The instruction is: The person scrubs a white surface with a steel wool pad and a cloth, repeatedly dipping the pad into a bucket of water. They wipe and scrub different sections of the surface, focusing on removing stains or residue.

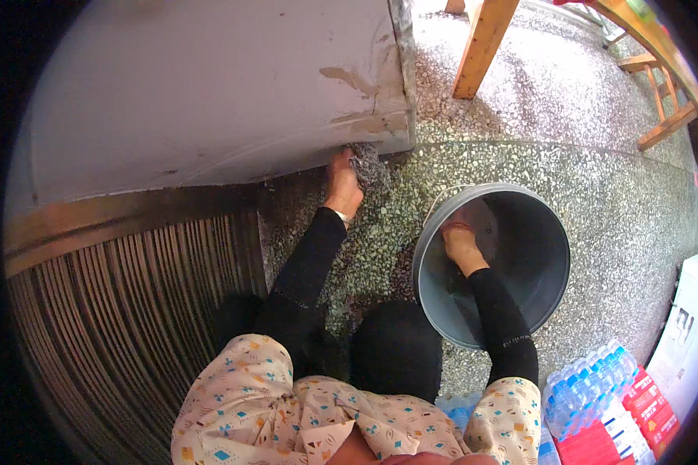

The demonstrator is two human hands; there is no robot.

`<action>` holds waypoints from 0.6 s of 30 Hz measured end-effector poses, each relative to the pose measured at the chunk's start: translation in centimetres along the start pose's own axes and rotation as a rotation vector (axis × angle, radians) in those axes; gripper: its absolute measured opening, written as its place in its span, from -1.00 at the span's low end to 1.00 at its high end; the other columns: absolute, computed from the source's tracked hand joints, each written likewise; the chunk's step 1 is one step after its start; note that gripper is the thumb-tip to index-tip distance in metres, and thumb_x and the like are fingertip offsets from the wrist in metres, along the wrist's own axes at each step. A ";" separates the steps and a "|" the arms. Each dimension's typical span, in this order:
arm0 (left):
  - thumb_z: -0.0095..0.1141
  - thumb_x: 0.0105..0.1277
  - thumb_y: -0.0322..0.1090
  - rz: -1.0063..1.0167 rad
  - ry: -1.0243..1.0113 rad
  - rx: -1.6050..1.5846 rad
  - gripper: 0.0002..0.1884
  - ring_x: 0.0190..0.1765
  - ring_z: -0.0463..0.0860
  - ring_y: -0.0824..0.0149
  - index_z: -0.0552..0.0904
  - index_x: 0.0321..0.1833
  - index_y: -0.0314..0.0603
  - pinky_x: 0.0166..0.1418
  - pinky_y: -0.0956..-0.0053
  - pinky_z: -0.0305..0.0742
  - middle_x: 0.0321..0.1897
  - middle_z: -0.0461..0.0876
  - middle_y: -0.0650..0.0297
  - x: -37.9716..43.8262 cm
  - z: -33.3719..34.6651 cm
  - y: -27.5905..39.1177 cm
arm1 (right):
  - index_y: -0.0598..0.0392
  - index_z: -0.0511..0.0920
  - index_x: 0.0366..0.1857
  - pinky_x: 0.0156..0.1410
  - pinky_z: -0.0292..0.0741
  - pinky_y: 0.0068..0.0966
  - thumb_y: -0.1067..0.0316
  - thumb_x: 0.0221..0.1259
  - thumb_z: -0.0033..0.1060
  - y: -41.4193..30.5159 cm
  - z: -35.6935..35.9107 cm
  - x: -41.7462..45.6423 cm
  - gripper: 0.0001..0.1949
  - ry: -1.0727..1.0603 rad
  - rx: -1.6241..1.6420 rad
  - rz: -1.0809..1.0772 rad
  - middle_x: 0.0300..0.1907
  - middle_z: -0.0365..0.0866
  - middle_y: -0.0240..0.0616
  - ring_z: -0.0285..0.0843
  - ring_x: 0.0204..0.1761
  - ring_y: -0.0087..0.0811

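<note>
My left hand [343, 185] grips a grey, wet-looking cloth [370, 164], pressed close to the bottom edge of a large white panel [209, 87]. Brown stains mark that panel near its lower corner. My right hand [462, 244] reaches down inside a grey plastic bucket [535, 238]. What look like murky liquid and shadow hide its fingers, so whether they hold anything cannot be seen. The bucket's thin wire handle [436, 200] rests against the rim on the side towards my left hand.
Speckled terrazzo floor [611, 232] surrounds the bucket. A ribbed dark surface [134, 285] lies at left. Wooden legs [483, 52] and a wooden frame [666, 125] stand beyond. Packs of plastic bottles [587, 383], red boxes [651, 407] and a white carton [683, 319] sit at lower right.
</note>
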State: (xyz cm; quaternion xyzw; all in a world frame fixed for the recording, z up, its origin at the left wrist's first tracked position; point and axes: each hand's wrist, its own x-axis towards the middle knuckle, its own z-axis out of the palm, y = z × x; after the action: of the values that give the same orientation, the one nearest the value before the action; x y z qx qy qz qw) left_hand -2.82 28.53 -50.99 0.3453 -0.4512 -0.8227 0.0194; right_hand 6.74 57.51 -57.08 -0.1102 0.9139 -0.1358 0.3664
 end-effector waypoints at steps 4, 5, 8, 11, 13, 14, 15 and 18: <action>-0.26 0.49 -0.07 -0.063 -0.040 0.100 -0.57 0.08 0.55 0.33 0.46 0.22 -0.17 0.23 0.49 0.38 0.14 0.55 0.33 0.4 -1.7 -0.3 | -0.07 0.47 0.14 0.36 0.32 -0.12 0.27 0.30 -0.04 -2.9 -2.6 -1.7 -0.67 -0.092 -0.149 -0.097 0.44 -0.01 0.15 0.17 0.35 0.22; -0.26 0.50 -0.05 -0.149 -0.066 0.094 -0.55 0.10 0.53 0.34 0.45 0.24 -0.18 0.24 0.51 0.36 0.16 0.53 0.34 0.0 -1.6 -0.1 | -0.06 0.47 0.14 0.35 0.33 -0.12 0.26 0.32 -0.05 -2.9 -2.7 -2.0 -0.67 -0.088 -0.206 -0.111 0.44 -0.01 0.15 0.16 0.35 0.23; -0.20 0.46 -0.09 -0.025 -0.131 -0.072 -0.65 -0.05 0.60 0.30 0.52 0.09 -0.11 0.04 0.38 0.51 -0.04 0.61 0.28 0.0 1.7 -1.8 | -0.10 0.48 0.13 0.28 0.39 -0.05 0.29 0.30 -0.04 -0.7 0.5 -0.7 -0.68 0.130 -0.291 0.001 0.44 -0.03 0.16 0.17 0.34 0.25; -0.16 0.43 -0.19 -0.059 -0.212 -0.120 -0.75 -0.20 0.64 0.27 0.56 -0.03 -0.08 -0.12 0.29 0.58 -0.25 0.65 0.26 -3.1 2.3 0.1 | -0.16 0.49 0.12 0.27 0.38 0.04 0.30 0.28 -0.03 -0.4 -0.2 -0.9 -0.67 -0.010 -0.112 -0.005 0.45 -0.06 0.18 0.16 0.34 0.28; -0.15 0.43 -0.20 0.093 -0.110 0.011 -0.75 -0.21 0.65 0.27 0.57 -0.02 -0.09 -0.11 0.30 0.58 -0.24 0.67 0.26 -1.9 1.9 0.2 | -0.17 0.50 0.13 0.28 0.36 0.07 0.30 0.27 -0.01 -2.0 -2.2 -1.4 -0.66 -0.083 -0.105 -0.055 0.45 -0.07 0.18 0.16 0.34 0.28; -0.15 0.43 -0.21 -0.018 -0.176 -0.017 -0.73 -0.20 0.65 0.23 0.55 0.02 -0.11 -0.12 0.28 0.58 -0.16 0.66 0.23 -1.1 0.6 1.0 | -0.17 0.49 0.13 0.30 0.34 0.07 0.30 0.26 -0.01 -2.7 -2.6 -1.6 -0.65 -0.084 -0.119 -0.071 0.45 -0.07 0.17 0.16 0.35 0.27; -0.16 0.43 -0.21 -0.018 -0.122 0.017 -0.72 -0.16 0.64 0.24 0.54 0.04 -0.13 -0.08 0.29 0.56 -0.11 0.65 0.23 -0.1 -0.6 0.7 | -0.18 0.49 0.14 0.31 0.32 0.07 0.30 0.25 0.00 -3.4 -3.0 -1.9 -0.64 -0.086 -0.137 -0.099 0.45 -0.07 0.17 0.16 0.35 0.27; -0.22 0.44 -0.21 -0.027 -0.025 0.322 -0.67 0.01 0.55 0.28 0.51 0.10 -0.16 0.11 0.35 0.44 0.03 0.58 0.25 -0.1 1.1 -0.2 | -0.20 0.49 0.16 0.36 0.27 0.07 0.30 0.22 0.03 -2.2 -2.2 -1.5 -0.61 -0.068 -0.135 -0.106 0.46 -0.07 0.16 0.14 0.36 0.29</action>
State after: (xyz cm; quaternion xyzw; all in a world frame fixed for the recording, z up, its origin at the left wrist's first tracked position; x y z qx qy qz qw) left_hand -3.37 29.48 -50.69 0.3396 -0.5729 -0.7441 -0.0530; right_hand 6.47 56.32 -53.82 -0.1873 0.9010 -0.0892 0.3811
